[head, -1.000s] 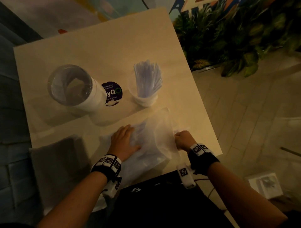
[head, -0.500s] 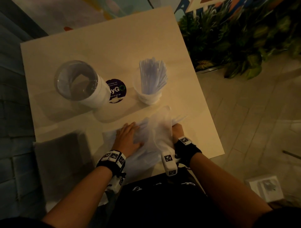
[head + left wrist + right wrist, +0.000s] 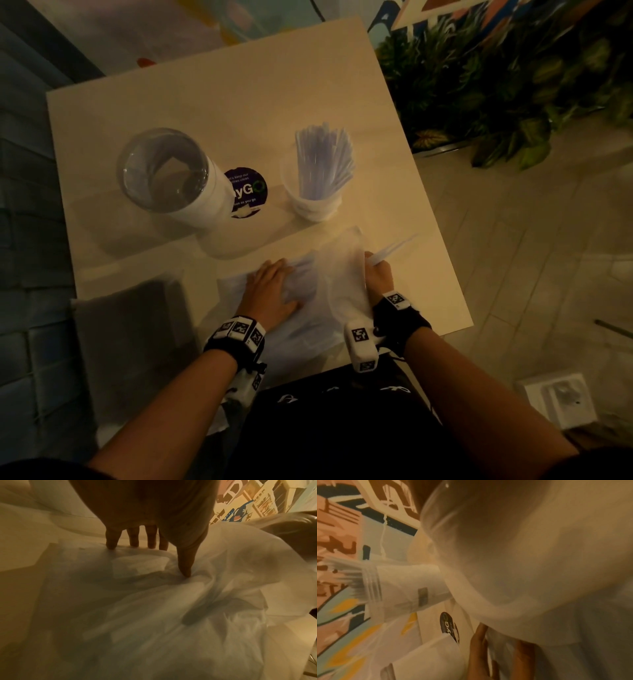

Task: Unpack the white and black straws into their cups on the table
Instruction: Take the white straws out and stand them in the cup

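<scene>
While the left hand point(image 3: 272, 294) lay flat with straight fingers on the plastic bag point(image 3: 329, 291), pinning it to the worktop point(image 3: 205, 102), the right hand point(image 3: 376, 274) sat at the bag's right edge with its fingers curled round a small bundle of white straws point(image 3: 394, 249). The bundle's long axis ran away from that hand, up and to the right, its free ends pointing off toward the worktop's right edge and its gripped ends at the bag's mouth. The cup of white straws point(image 3: 317, 202) stood beyond the bag, ahead and a little left of the right hand, upright and already well filled. The right hand was plainly the nearer one to it. The larger empty cup point(image 3: 171, 178) stood well apart on the left, beyond the left hand. More straws seemed to remain inside the bag under the left palm, though the film blurred them in the left wrist view. As a judgement, the coming move hinged on swinging the bundle from nearly flat to upright and carrying it forward to that cup's mouth.
</scene>
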Motion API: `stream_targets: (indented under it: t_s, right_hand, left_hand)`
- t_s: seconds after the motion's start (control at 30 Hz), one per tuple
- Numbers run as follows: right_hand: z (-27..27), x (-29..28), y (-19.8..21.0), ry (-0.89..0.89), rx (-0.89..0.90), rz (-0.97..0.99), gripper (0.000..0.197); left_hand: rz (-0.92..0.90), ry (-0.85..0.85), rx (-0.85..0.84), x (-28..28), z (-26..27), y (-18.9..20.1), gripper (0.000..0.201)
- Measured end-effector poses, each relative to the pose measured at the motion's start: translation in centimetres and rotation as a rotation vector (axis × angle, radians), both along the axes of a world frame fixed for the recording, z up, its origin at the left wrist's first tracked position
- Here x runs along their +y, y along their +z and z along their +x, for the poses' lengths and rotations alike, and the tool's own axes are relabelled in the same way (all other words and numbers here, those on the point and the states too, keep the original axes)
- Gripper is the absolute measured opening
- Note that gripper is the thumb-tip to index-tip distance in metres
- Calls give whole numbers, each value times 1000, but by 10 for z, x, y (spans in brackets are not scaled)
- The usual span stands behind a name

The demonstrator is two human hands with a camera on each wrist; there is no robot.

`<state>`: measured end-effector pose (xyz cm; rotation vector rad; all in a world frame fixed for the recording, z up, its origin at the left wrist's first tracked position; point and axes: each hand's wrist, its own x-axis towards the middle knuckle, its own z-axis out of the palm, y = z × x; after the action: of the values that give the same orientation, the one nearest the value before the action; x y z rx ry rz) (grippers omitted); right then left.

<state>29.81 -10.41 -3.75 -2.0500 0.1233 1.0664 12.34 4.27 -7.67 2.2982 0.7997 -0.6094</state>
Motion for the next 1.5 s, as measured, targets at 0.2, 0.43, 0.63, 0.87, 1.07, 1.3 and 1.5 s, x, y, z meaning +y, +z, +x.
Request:
stream_targets:
  t_s: [0.2,0.43,0.63,0.87,1.07,1.3,1.5]
  right_hand:
    - [-2,1,5,-268,95,18,52]
    - [-13,15,-5,-31,155,-16,34]
    - [-19,18,-3,-181,189,-20,33]
    - [-5,4,-3,-100,0,-36,23]
    - [-3,-9,1,-130,14,-34,38]
    - [7,-10,8,-740,212,236,44]
    - [31,-7,13,-840,169,522,47]
  left_hand:
    - [-6,12,-15,-2,-1,1,79]
    - [-7,14,-18,-3,-4,0,79]
    - [-19,43,-25,-4,-5,-2,77]
    - [-12,36,-35,-3,-4,-4,71]
    - [-17,50,-35,-4,-2,-3,71]
    - [-7,38,-16,-3,3,1,76]
    - [-11,37,-19,-3,0,1,78]
